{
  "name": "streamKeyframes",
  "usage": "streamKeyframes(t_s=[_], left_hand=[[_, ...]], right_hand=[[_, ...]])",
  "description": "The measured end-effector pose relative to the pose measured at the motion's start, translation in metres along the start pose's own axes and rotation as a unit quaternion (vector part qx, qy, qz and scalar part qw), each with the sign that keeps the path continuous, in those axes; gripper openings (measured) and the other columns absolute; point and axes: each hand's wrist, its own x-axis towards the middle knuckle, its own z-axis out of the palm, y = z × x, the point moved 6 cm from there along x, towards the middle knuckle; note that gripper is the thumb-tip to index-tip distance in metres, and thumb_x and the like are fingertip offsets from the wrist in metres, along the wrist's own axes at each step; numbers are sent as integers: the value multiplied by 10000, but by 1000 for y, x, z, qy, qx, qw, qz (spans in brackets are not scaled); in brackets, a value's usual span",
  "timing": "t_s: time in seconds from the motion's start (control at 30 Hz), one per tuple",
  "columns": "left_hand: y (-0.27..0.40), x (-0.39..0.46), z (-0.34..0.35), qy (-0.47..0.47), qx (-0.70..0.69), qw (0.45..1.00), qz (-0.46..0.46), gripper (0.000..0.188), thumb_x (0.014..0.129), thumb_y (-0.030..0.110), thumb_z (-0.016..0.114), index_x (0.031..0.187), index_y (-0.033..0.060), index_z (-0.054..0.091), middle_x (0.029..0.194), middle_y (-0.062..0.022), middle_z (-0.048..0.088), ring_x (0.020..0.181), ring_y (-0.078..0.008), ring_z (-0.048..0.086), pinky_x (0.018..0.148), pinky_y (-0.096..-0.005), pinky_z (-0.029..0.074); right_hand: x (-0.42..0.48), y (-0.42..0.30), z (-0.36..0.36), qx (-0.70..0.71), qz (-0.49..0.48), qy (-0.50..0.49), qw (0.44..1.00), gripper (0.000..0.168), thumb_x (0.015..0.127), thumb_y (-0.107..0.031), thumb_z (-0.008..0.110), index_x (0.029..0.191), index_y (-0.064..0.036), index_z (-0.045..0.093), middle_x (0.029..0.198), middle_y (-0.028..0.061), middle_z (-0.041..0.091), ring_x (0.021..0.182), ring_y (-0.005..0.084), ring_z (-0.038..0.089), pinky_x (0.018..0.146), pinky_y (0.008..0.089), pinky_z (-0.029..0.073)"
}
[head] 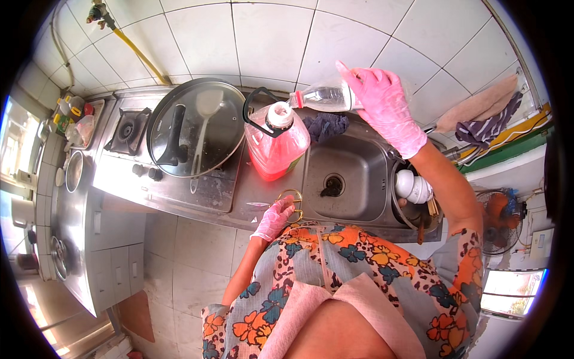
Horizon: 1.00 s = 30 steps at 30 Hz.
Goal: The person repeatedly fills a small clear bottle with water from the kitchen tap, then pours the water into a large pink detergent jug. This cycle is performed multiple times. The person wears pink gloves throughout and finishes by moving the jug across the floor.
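My right hand [383, 101], in a thin pink glove, grips a clear plastic bottle [329, 97] lying nearly level in the air. The bottle's neck, with a red ring, meets the white mouth of a large clear jug [280, 150]. Pink-red liquid fills the lower part of this jug, and its black handle sticks up at the left. Down at the counter's front edge, my left hand [277, 219], gloved alike, touches gold-handled scissors [297, 214]. Its fingers partly cover them, so whether it grips them cannot be told. A thin pale sliver [258, 204] lies beside it.
A steel sink [354, 179] adjoins the jug, with a dark cloth [326, 127] behind it. White bowls [413, 186] sit in a basin at right. Left of the jug, a glass-lidded pan [210, 148] covers part of the gas stove, beside a bare burner [128, 131].
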Motion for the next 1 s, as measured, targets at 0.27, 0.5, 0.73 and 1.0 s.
streamKeyframes(t_s=[0.27,0.5,0.73,1.0], left_hand=[[-5,-1,-2,-2,-18,1000,4,466,927,191,559,1323,-33,458,1246,-158,570,1160,-204,537,1004,-294,387],[-8,-3,-2,-4,-21,1000,2,455,927,184,558,1319,-27,465,1258,-140,564,1164,-192,532,1005,-291,385],[-13,-2,-1,2,-20,1000,14,433,924,176,567,1305,-14,486,1241,-118,574,1149,-171,536,995,-284,391],[32,9,12,-9,-37,998,52,497,929,195,580,1351,-18,427,1314,-112,522,1211,-177,480,1030,-297,362]], right_hand=[[9,-10,-3,-62,-31,26,997,644,750,-145,607,1366,-195,426,970,-21,527,923,143,528,862,347,386],[22,-11,0,-45,-60,30,997,710,727,-130,617,1399,-201,400,984,-11,517,944,153,512,885,347,375],[43,-29,-20,-151,-90,7,984,628,748,-131,564,1361,-210,453,838,-8,473,838,149,496,847,342,389],[38,-38,-23,-191,-86,72,975,581,763,-149,556,1336,-199,474,837,9,490,824,164,502,767,328,396]])
